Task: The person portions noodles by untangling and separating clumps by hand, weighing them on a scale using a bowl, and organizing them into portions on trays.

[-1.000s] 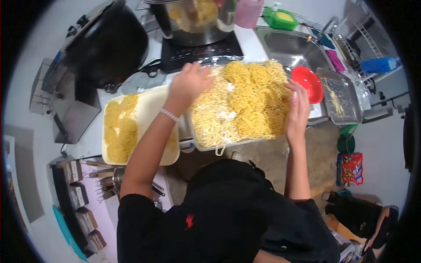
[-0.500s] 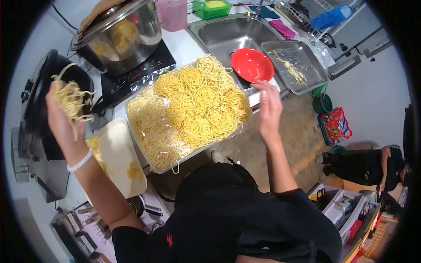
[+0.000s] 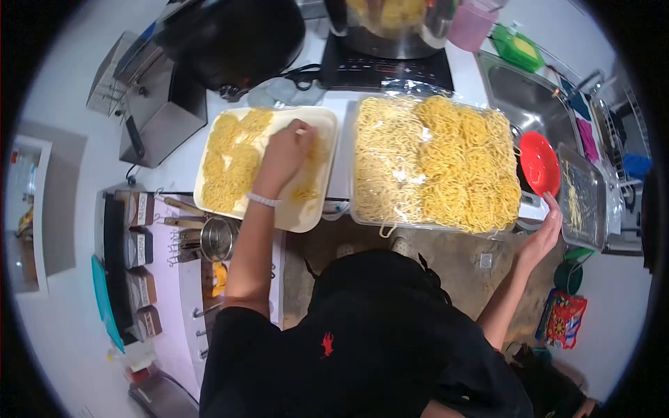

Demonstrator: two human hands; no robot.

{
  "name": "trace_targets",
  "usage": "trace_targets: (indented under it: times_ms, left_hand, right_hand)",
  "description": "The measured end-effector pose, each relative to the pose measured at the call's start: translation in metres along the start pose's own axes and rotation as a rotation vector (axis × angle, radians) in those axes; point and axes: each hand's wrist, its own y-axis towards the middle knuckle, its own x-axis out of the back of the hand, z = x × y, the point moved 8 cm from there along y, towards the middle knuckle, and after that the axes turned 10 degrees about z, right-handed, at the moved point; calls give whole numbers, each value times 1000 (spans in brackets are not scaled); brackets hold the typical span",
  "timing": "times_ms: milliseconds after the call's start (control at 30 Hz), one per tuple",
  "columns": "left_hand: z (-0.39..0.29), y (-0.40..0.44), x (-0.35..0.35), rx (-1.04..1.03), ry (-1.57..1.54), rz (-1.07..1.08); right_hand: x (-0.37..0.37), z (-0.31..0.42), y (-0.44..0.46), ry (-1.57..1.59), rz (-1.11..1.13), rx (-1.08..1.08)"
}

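My left hand (image 3: 284, 155), a bracelet on its wrist, is over the cream tray (image 3: 304, 221) with its fingers curled down; what they hold, if anything, is hidden. Flat yellow noodles (image 3: 230, 171) lie in the left part of that tray, with a thinner strip at its right. Beside it stands a clear plastic-lined tray full of noodles (image 3: 446, 164), paler on the left and yellower on the right. My right hand (image 3: 542, 237) is off that tray's lower right corner, fingers extended and holding nothing, just below the red bowl (image 3: 539, 164).
Behind the trays are an induction cooker (image 3: 387, 71) with a steel pot (image 3: 397, 31) and a large black pot (image 3: 230, 42). The sink (image 3: 523, 87) and a metal tray with noodle scraps (image 3: 582, 202) are at the right. Strainers (image 3: 218, 239) lie at the lower left.
My left hand has come down from the raised position, where it held a bunch of noodles, to the cream tray. My right hand remains beside the noodle tray. The view has turned.
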Motion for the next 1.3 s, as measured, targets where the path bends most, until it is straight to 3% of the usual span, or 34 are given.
trace_targets:
  times_ms: [100, 200, 233, 300, 433, 533, 633, 733, 833, 967, 1133, 1200, 1267, 1300]
  left_hand:
    - [10, -23, 17, 84, 106, -32]
    - [31, -46, 56, 16, 377, -148]
    - [53, -47, 57, 55, 433, -97]
    - [95, -45, 48, 38, 369, 5]
    - [116, -35, 52, 27, 169, 155]
    - [120, -29, 66, -51, 108, 94]
    - [132, -21, 62, 90, 113, 5]
    - [103, -19, 42, 174, 405, 96]
    - [100, -9, 37, 103, 283, 151]
    - [131, 15, 63, -100, -206, -46]
    - [117, 7, 120, -97, -1064, -223]
    - [131, 19, 140, -137, -1214, -277]
    - [98, 6, 148, 14, -1348, -318]
    - [88, 7, 152, -11, -1356, -297]
  right_hand:
    - [-18, 20, 4, 17, 37, 40]
    - [-36, 30, -3, 67, 89, 56]
    - [-44, 39, -7, 91, 106, 54]
    - [-56, 44, -13, 103, 117, 64]
    - [-64, 64, -24, 43, 107, 102]
    - [-60, 72, -29, 27, 78, 102]
    - [-57, 68, -38, -1, 45, 81]
    - [-57, 67, -46, -26, 33, 72]
    - [-55, 70, -52, -42, 15, 79]
    - [-44, 71, -59, -71, -27, 59]
    - [-30, 62, -65, -83, -81, 14]
    - [-27, 64, -66, -110, -97, 4]
    - [-25, 64, -65, -134, -87, 8]
    - [-25, 65, -65, -141, -87, 11]
